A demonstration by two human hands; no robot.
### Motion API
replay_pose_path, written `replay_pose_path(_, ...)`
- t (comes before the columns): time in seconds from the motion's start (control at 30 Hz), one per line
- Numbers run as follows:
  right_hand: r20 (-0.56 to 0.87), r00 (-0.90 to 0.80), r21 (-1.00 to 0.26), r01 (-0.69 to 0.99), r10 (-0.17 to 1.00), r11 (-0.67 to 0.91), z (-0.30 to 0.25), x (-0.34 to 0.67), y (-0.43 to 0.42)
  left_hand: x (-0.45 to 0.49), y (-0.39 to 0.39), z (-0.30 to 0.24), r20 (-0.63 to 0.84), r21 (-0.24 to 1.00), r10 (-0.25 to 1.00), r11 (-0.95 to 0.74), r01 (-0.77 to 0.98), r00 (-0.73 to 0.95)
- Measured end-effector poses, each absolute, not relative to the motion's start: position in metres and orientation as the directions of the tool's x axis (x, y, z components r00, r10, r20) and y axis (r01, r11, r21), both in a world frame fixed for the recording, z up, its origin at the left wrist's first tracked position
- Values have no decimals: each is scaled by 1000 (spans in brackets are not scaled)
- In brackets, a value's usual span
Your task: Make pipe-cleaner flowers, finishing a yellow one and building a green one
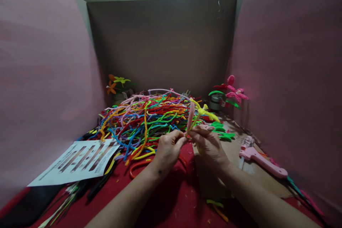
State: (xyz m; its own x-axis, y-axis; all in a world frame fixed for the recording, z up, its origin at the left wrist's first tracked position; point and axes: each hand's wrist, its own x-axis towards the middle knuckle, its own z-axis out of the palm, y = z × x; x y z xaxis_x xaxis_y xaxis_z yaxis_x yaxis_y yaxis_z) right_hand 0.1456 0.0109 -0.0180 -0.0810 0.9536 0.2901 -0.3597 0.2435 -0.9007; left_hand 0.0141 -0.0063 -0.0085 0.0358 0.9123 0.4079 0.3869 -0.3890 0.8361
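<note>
My left hand (171,149) is closed, thumb and forefinger pinching the lower end of a folded pink pipe cleaner (191,114). Beside it, my right hand (210,146) is closed around the stem of a yellow pipe-cleaner flower (204,111), whose petals spread above the fingers. The pink strip stands upright against the flower's left side. Fingertips of both hands meet at the base, so the exact join is hidden. Behind them lies a large heap of pipe cleaners (157,117) in many colours.
A pink hot glue gun (263,160) lies on cardboard (211,181) at right, near green pipe-cleaner leaves (226,135). Red-handled scissors (139,165) lie partly under my left wrist. A printed sheet (80,162) is at left. Finished flowers (236,94) stand at the back; pink walls flank both sides.
</note>
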Motion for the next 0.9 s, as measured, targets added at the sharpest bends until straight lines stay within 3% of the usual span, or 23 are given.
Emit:
replay_pose_path(0.1,283,-119,-915,-331,952,231,-17,142,9,13,-7,-10,438,816,898,-418,399,46)
replay_pose_path(0.3,153,-287,-861,-508,946,-15,-18,147,14,13,-6,-5,266,953,959,-277,121,103)
replay_pose_path(0.4,81,-409,-842,-516,909,-158,-16,151,15,12,-5,-5,163,987,958,-159,-35,237)
replay_pose_path(0.5,124,-438,-856,-501,890,-127,-14,151,15,8,-5,-4,56,986,903,16,-163,426)
replay_pose_path(0.57,186,-384,-855,-517,904,-43,-15,151,13,7,-5,-3,29,990,893,35,-134,449)
replay_pose_path(0.63,224,-301,-860,-509,927,43,-15,149,11,9,-6,-1,50,999,931,-48,-15,362)
replay_pose_path(0.8,202,-166,-899,-423,965,115,-13,146,7,16,-9,-8,397,859,914,-404,314,89)
replay_pose_path(0.9,207,-216,-921,-373,954,116,-9,145,4,16,-7,-9,361,888,931,-361,284,54)
